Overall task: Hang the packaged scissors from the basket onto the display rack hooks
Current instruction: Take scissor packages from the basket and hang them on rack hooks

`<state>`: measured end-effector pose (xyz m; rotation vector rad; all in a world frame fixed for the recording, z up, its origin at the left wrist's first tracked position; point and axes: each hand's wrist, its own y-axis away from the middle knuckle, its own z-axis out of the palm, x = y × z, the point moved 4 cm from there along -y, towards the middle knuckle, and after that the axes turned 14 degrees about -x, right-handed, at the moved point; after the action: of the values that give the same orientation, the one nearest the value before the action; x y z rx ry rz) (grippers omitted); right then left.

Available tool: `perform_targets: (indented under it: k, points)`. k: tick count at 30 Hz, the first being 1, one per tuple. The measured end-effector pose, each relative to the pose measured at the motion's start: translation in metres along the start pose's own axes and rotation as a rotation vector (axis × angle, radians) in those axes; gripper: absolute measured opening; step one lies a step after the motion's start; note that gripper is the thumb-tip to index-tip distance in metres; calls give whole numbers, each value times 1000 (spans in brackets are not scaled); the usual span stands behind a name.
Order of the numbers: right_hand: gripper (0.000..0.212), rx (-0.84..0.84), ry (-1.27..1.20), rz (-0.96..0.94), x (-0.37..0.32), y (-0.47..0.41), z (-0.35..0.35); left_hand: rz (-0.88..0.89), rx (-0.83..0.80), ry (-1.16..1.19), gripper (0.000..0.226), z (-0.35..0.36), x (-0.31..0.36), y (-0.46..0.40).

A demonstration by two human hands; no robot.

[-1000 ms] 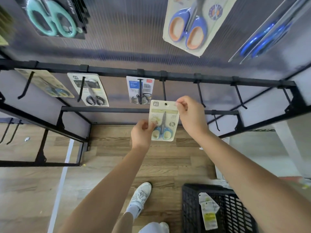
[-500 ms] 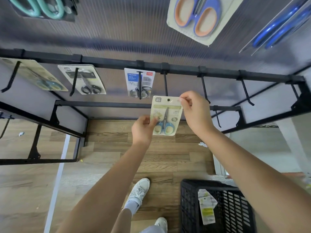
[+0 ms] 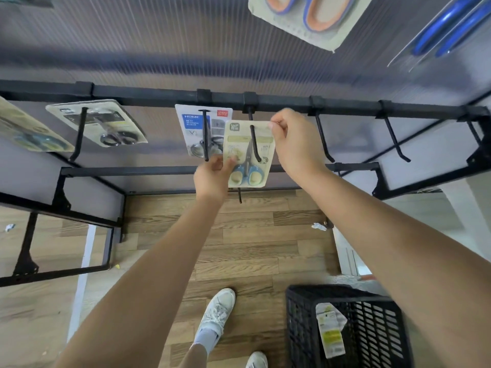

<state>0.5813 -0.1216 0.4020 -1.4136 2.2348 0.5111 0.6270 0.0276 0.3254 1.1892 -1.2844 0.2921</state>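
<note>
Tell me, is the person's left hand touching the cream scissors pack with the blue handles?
Touching. In the head view, the left hand pinches the lower left edge of the scissors pack, thumb lying on its front.

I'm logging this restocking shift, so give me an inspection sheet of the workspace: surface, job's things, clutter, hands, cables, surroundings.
Surface: wood-plank floor.
Job's things: cream card pack of blue-handled scissors threaded on a black metal hook of the black rack rail; black plastic basket holds another pack.
Clutter: crumpled white scraps on the floor.
Hands: left hand pinches the pack's lower left edge; right hand pinches its top right corner.
Cables: nothing seen.
Surroundings: other hung scissor packs, white sneakers.
</note>
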Motion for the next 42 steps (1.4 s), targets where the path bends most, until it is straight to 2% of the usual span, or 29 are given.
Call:
perform_targets:
  k: [5, 9, 12, 16, 19, 22, 25, 27, 32, 38, 42]
  points:
    - [20, 15, -28, -12, -3, 5, -1, 3, 32, 9, 43, 0, 3, -14]
    - [38, -60, 17, -24, 0, 37, -4, 3, 90, -150, 43, 3, -1, -12]
    - [43, -70, 63, -30, 17, 80, 4, 1, 100, -307, 37, 13, -22, 6]
    - [43, -107, 94, 131, 67, 158, 31, 17, -97, -631, 33, 61, -71, 50]
    - [43, -93, 59, 345, 122, 236, 52, 106, -349, -900, 38, 126, -105, 86]
    - [49, -197, 12, 617, 184, 331, 68, 191, -633, -1135, 41, 203, -144, 127]
    - [51, -232, 5, 805, 238, 431, 79, 326, -823, -1289, 37, 272, -187, 170]
    - [52, -254, 20, 901, 268, 490, 87, 404, -898, -1359, 37, 307, -215, 196]
    - [53, -269, -35, 1033, 322, 596, 130, 352, -1018, -1498, 47, 358, -295, 234]
    - [56, -332, -109, 1100, 375, 653, 219, 476, -1142, -1640, 47, 409, -384, 235]
    - [60, -250, -166, 1105, 429, 653, 291, 652, -1246, -1892, 61, 462, -445, 202]
